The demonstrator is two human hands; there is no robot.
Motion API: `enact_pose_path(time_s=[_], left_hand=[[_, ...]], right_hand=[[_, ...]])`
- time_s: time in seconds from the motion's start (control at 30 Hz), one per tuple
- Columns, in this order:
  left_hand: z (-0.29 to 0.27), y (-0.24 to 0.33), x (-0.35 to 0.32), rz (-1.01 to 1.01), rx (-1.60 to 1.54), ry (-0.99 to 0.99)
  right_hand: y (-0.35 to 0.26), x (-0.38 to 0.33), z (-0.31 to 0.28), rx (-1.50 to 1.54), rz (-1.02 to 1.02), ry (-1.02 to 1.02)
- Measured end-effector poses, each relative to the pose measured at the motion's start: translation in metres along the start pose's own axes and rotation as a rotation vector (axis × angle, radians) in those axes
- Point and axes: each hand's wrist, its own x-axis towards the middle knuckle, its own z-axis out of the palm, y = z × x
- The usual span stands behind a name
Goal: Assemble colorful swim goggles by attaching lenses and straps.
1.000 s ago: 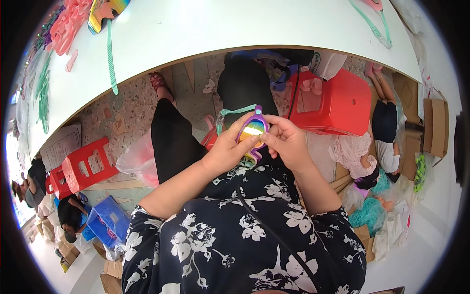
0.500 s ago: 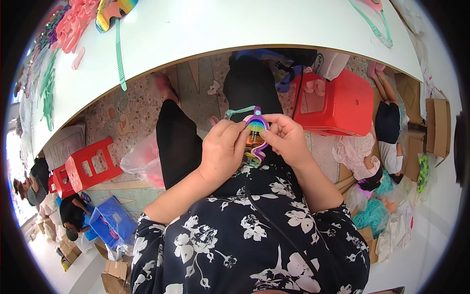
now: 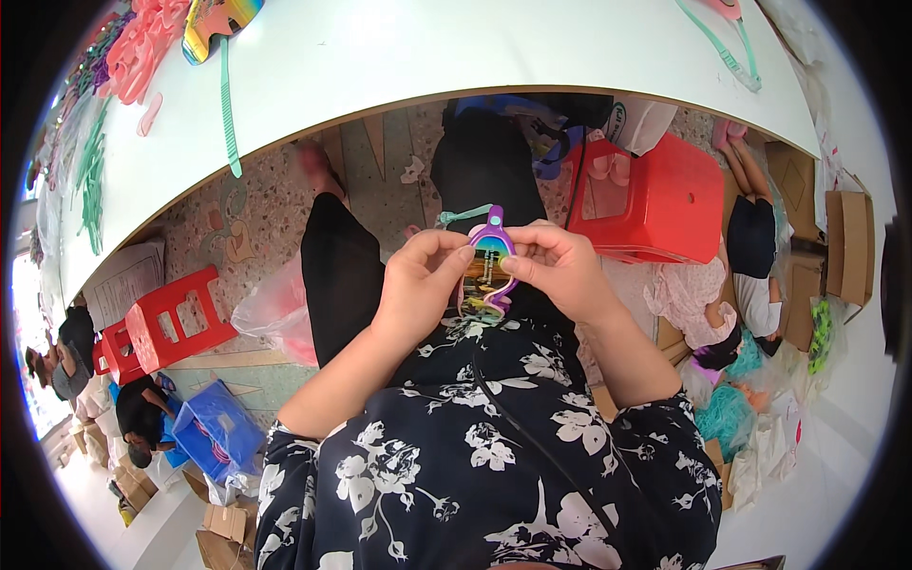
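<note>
Swim goggles (image 3: 487, 271) with a purple frame and a shiny, rainbow-tinted lens are held upright over my lap. A teal strap (image 3: 463, 217) sticks out to the left from their upper end. My left hand (image 3: 418, 283) pinches the left edge of the frame between thumb and fingers. On the opposite edge, my right hand (image 3: 559, 269) grips the frame with its thumb at the lens rim. The lower end of the goggles lies close to my flowered top, and its shape there is hard to make out.
Beyond my knees runs a white table (image 3: 475, 47). On it lie mirrored goggles (image 3: 217, 28), a teal strap (image 3: 230, 114) and a heap of pink straps (image 3: 141, 47). A red stool (image 3: 655, 199) stands at the right, another red stool (image 3: 180, 318) at the left. Other people are on both sides.
The goggles have turned, so more of the lens faces me. My left hand has shifted slightly left and down the frame; both hands still hold it.
</note>
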Motion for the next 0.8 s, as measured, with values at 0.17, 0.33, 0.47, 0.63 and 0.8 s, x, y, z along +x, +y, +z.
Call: enact_pose_path(time_s=[0.17,0.33,0.47,0.63,0.8], left_hand=[[0.001,0.008,0.008,-0.082,-0.100,-0.069],[0.001,0.011,0.014,-0.128,-0.089,-0.129],[-0.006,0.011,0.029,-0.226,-0.174,-0.242],[-0.009,0.005,0.033,-0.186,-0.061,-0.158],[-0.018,-0.010,0.000,0.182,0.416,-0.105]], right_hand=[[-0.031,0.010,-0.002,0.087,0.305,0.034],[-0.028,0.030,-0.020,0.253,0.509,-0.074],[-0.017,0.053,-0.033,0.379,0.646,-0.186],[0.004,0.050,-0.032,0.341,0.509,-0.079],[0.010,0.004,0.014,0.222,0.081,0.164]])
